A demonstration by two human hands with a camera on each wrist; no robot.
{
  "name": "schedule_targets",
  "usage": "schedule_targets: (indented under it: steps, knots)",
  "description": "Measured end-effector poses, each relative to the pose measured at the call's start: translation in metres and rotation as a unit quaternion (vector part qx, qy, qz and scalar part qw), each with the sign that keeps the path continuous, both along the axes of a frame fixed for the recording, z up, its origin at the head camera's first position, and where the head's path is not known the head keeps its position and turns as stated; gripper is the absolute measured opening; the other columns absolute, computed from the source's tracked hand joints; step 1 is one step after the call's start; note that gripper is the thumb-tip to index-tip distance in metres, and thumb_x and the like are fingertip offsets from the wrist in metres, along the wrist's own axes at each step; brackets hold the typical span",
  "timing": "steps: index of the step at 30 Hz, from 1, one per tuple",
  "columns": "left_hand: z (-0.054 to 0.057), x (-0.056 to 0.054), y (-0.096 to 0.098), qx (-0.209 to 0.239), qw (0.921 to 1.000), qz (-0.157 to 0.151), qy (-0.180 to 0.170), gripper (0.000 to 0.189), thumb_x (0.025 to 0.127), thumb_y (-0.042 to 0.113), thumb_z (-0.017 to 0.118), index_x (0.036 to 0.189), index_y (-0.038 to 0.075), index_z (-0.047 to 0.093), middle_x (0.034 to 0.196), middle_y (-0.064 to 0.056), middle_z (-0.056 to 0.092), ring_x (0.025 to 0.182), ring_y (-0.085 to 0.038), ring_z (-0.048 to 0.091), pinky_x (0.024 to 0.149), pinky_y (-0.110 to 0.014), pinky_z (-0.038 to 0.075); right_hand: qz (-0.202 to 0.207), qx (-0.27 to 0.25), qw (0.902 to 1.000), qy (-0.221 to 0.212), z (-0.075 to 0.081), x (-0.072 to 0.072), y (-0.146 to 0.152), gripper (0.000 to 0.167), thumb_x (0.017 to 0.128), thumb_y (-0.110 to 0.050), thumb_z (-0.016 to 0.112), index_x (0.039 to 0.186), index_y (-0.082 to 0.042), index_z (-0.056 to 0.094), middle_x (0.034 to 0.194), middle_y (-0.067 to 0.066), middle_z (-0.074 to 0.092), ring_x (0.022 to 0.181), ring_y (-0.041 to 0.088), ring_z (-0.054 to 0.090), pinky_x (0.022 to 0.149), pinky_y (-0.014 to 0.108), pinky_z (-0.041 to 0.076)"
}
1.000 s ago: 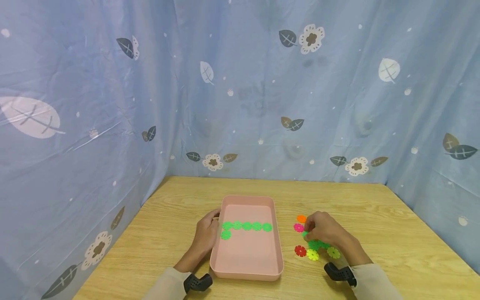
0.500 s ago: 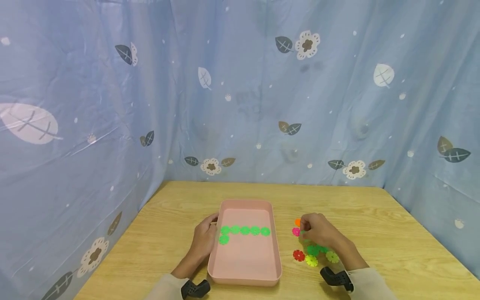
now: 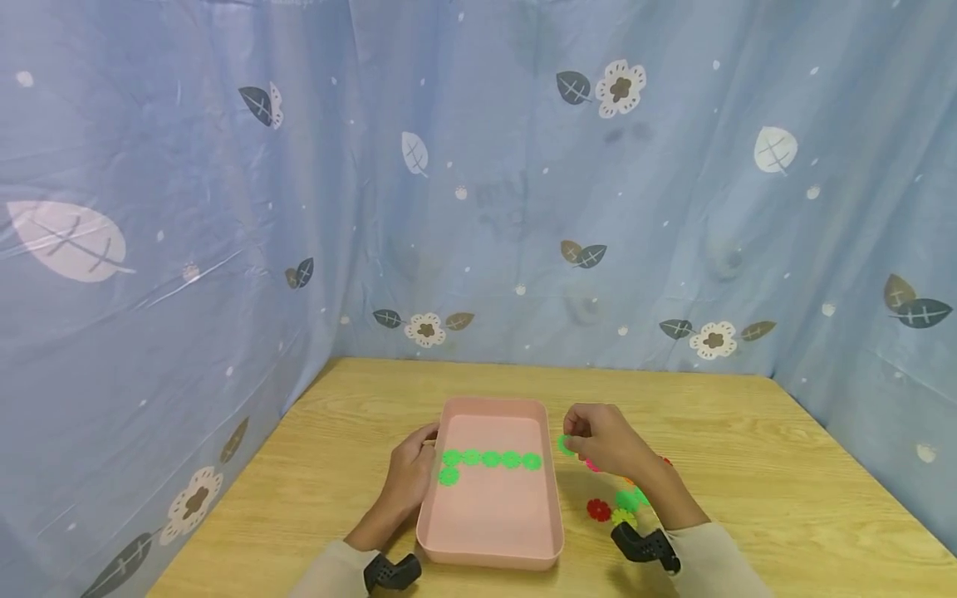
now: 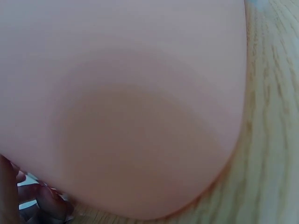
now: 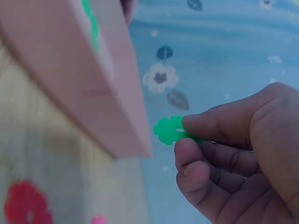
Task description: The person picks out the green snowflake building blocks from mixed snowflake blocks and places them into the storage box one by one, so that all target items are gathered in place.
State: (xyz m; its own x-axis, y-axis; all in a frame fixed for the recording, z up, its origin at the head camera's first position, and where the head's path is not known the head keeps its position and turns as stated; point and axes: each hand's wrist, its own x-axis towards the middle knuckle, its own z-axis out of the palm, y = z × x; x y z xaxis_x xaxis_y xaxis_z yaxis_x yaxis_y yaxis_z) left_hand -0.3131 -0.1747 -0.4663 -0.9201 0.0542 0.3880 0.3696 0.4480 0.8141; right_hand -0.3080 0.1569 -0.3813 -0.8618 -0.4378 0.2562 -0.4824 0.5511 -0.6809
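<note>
My right hand point(image 3: 607, 437) pinches a green flower-shaped plastic disc point(image 5: 166, 130) between thumb and finger. It is just off the right side of a shallow pink tray point(image 3: 489, 523), above the table. The left hand point(image 3: 408, 475) holds the tray by its left side; in the left wrist view its fingers point(image 4: 49, 203) curl against the tray's edge. Inside the tray, several green discs point(image 3: 491, 458) form a row across the middle, with one more green disc point(image 3: 449, 476) below the row's left end.
Right of the tray lie loose flower discs: a red one point(image 3: 598, 510), a yellow one point(image 3: 624, 517), green ones point(image 3: 628, 500) and a pink one point(image 3: 593, 465). The right forearm partly covers this group. A blue patterned curtain point(image 3: 493, 208) stands behind the wooden table point(image 3: 359, 399).
My right hand has lifted a green disc from the loose group and moved left toward the tray's right wall. The left hand stays on the tray.
</note>
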Motion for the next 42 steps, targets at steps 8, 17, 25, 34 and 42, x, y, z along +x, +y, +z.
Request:
schedule_targets:
  steps: [8, 17, 25, 34, 42]
  knots:
    - [0.002, 0.001, 0.002, 0.005, 1.0000, 0.003, -0.005, 0.045, 0.099, 0.005, 0.037, 0.139, -0.006, 0.056, 0.127, -0.020, 0.065, 0.090, -0.023, 0.063, 0.077, -0.033, 0.051, 0.033, -0.017, 0.9993, 0.010, 0.021, -0.005, -0.036, 0.010, 0.092, 0.001, 0.066, 0.085, -0.006, 0.063, 0.071, 0.010, 0.064, 0.057, 0.030, 0.063, 0.047, 0.029, 0.050]
    - [0.001, 0.002, 0.006, 0.002, 1.0000, 0.010, -0.001, 0.045, 0.098, 0.005, 0.038, 0.136, -0.004, 0.060, 0.124, -0.018, 0.067, 0.094, -0.025, 0.063, 0.079, -0.033, 0.052, 0.063, -0.033, 0.9975, -0.005, 0.013, -0.014, -0.076, 0.010, 0.093, 0.000, 0.066, 0.085, -0.006, 0.063, 0.073, 0.011, 0.066, 0.061, 0.037, 0.066, 0.048, 0.029, 0.051]
    - [0.001, 0.002, 0.003, 0.004, 0.9998, -0.016, -0.015, 0.046, 0.101, 0.007, 0.036, 0.141, -0.006, 0.053, 0.129, -0.022, 0.063, 0.085, -0.020, 0.064, 0.075, -0.030, 0.054, 0.049, -0.045, 0.9967, -0.047, 0.000, -0.018, -0.107, 0.010, 0.090, 0.002, 0.068, 0.087, -0.005, 0.062, 0.068, 0.008, 0.063, 0.053, 0.028, 0.063, 0.047, 0.031, 0.051]
    - [0.004, -0.001, 0.000, 0.013, 0.9990, -0.031, -0.030, 0.045, 0.102, 0.008, 0.035, 0.141, -0.003, 0.054, 0.129, -0.020, 0.063, 0.072, -0.016, 0.064, 0.064, -0.026, 0.054, 0.061, -0.033, 0.9952, -0.070, -0.008, -0.019, -0.135, 0.006, 0.091, 0.005, 0.065, 0.092, 0.000, 0.063, 0.064, 0.006, 0.060, 0.050, 0.020, 0.061, 0.049, 0.028, 0.051]
    - [0.002, 0.001, 0.001, 0.015, 0.9992, -0.025, -0.028, 0.046, 0.100, 0.005, 0.036, 0.141, -0.006, 0.054, 0.128, -0.021, 0.063, 0.069, -0.016, 0.061, 0.061, -0.026, 0.052, 0.042, -0.021, 0.9958, -0.079, -0.023, -0.020, -0.141, 0.013, 0.087, 0.004, 0.072, 0.080, -0.003, 0.064, 0.056, 0.003, 0.060, 0.042, 0.014, 0.057, 0.043, 0.028, 0.049]
